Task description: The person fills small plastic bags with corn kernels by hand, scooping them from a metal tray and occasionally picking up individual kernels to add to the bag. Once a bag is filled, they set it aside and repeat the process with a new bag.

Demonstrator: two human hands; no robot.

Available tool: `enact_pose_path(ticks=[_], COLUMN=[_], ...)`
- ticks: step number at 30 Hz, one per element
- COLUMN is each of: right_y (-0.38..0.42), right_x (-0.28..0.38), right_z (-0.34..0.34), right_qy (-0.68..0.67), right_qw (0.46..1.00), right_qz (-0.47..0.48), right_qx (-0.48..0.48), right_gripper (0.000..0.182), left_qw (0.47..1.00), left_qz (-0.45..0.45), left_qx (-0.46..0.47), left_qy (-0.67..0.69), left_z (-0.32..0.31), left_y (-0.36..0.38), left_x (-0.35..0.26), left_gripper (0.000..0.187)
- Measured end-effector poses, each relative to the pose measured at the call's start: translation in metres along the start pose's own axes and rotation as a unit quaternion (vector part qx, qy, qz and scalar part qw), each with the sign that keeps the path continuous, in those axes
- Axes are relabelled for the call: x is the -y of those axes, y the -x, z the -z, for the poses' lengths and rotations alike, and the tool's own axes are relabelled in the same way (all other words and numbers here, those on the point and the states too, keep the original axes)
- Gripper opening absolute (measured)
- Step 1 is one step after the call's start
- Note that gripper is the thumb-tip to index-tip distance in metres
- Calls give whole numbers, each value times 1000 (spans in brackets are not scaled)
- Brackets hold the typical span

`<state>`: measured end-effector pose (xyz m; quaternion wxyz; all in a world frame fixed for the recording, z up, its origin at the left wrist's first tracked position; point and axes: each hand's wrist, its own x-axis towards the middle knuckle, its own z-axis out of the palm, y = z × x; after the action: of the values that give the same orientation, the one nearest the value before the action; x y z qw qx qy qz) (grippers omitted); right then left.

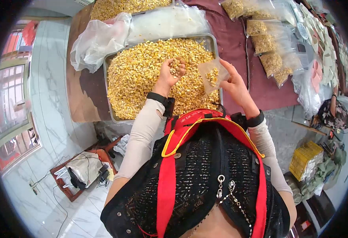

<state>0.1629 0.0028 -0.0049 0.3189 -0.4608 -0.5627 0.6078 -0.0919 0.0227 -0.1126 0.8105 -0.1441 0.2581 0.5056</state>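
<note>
A metal tray (215,49) holds a wide heap of small yellow and tan dried pieces (138,79), similar to cracked corn. Over the middle of this heap my left hand (169,74) is cupped palm up, its fingers curled round a handful of the pieces. At the tray's right side my right hand (235,84) grips the edge of a small clear plastic bag (205,73) between thumb and fingers. The bag tilts toward my left hand, and some yellow pieces lie inside it.
Crumpled clear plastic (98,43) and a stack of flat bags (168,25) lie behind the tray. A second tray of pieces (122,8) is further back. Several filled bags (264,41) lie at the right on the dark red tablecloth (231,29). Another person's arm (333,103) shows far right.
</note>
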Motion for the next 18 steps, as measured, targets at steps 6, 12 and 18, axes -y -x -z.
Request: enact_pose_path(ticks=[6,12,18], right_y=[-2,1,6], right_x=[-2,-7,-6], right_z=[0,-3,-3], right_qy=[47,14,-11], right_qw=[999,1000,1000], right_qz=[19,24,1], right_qx=[3,-1,-8], right_gripper=[63,65,65], left_qw=[999,995,943], left_qz=[-9,-34,-220], left_qx=[29,94,125], left_qy=[44,-13,-217], left_z=[-43,-95,-131], left_y=[14,26,27], left_x=[13,33,77], left_gripper=[19,25,29])
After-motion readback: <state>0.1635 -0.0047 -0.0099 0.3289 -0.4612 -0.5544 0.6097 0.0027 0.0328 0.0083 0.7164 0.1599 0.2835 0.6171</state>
